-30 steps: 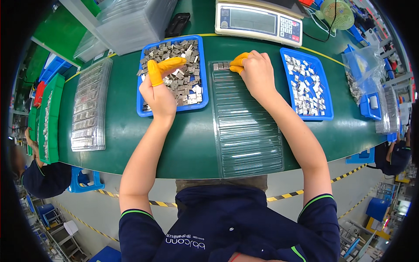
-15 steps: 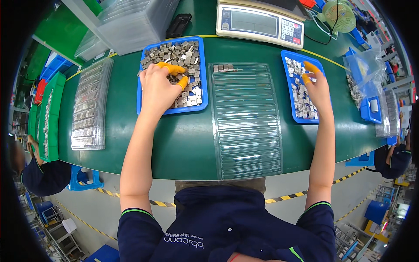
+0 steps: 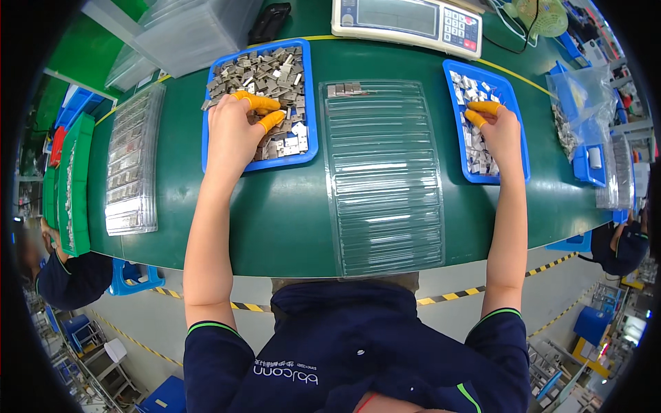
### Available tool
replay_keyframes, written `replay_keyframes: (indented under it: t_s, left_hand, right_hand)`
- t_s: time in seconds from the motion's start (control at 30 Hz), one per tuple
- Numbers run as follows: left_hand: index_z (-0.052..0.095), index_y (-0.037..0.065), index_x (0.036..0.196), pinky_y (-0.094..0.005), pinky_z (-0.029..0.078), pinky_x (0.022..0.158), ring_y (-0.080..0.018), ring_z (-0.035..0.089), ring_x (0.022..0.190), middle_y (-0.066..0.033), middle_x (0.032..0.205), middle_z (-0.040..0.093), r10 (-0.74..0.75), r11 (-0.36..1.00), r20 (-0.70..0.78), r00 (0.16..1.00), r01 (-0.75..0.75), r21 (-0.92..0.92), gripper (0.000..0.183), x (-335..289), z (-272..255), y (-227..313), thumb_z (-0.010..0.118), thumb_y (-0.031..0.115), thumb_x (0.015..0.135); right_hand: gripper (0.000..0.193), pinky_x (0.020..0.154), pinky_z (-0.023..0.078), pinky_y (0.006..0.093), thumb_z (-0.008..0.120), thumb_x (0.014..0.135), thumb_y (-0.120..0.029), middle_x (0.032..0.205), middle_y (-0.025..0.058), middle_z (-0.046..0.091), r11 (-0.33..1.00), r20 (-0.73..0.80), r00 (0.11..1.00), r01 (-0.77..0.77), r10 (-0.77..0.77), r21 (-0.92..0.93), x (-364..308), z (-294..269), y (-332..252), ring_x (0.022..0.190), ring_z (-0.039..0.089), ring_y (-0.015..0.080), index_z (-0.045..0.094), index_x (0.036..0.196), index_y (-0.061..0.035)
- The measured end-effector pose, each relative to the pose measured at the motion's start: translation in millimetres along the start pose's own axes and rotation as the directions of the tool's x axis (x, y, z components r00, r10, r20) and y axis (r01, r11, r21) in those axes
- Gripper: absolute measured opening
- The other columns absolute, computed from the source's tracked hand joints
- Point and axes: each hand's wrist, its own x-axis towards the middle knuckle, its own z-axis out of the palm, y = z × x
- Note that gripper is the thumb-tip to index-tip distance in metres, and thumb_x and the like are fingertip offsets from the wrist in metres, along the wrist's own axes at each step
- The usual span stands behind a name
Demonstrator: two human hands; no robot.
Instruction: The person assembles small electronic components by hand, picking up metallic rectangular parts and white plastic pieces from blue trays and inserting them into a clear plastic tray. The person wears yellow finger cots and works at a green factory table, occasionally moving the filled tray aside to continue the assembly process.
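My left hand, with yellow finger covers, is over a blue tray heaped with small silver metal pieces that look like plug shells. Its thumb and fingertips come together just above the heap; whatever lies between them is too small to make out. At the right, my right hand reaches into another blue tray of small white and silver pieces. Its covered thumb and finger are pinched close, their contents hidden. Between the hands lies a clear ribbed plastic tray, with a few metal pieces in its top slot.
A digital scale stands at the back. Stacked clear trays and a green bin are at the left. Far right are a plastic bag and a small blue box. Other people sit at both sides.
My right hand's thumb and finger have closed together lower among the pieces in the right tray. My left fingertips have drawn nearer each other over the left heap. The whole view has shifted slightly.
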Motion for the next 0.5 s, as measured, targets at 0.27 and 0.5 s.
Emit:
replay_keyframes:
  t_s: [0.27, 0.5]
  left_hand:
    - [0.07, 0.003, 0.089, -0.032, 0.043, 0.067, -0.0214, 0.053, 0.074, -0.0111, 0.081, 0.064, 0.032, 0.996, -0.007, 0.999, -0.031, 0.081, 0.02, -1, 4, 4, 0.072, 0.011, 0.071]
    - [0.069, 0.002, 0.087, -0.0377, 0.042, 0.066, -0.0245, 0.051, 0.073, -0.0136, 0.075, 0.061, -0.039, 0.986, -0.028, 0.999, 0.034, -0.163, 0.021, -2, 4, 4, 0.072, 0.014, 0.071]
  right_hand:
    - [0.023, 0.067, 0.049, 0.0259, 0.069, 0.078, -0.011, 0.09, 0.0113, 0.068, 0.981, -0.017, 1.0, 0.014, -0.011, 0.191, 6, -17, 12, 0.075, 0.064, 0.0159, 0.068, 0.099, -0.002]
    - [0.03, 0.084, 0.044, 0.036, 0.075, 0.07, -0.014, 0.094, 0.015, 0.063, 0.987, 0.133, 0.989, 0.082, -0.063, -0.139, -8, -15, -23, 0.091, 0.056, 0.0283, 0.07, 0.099, -0.0088]
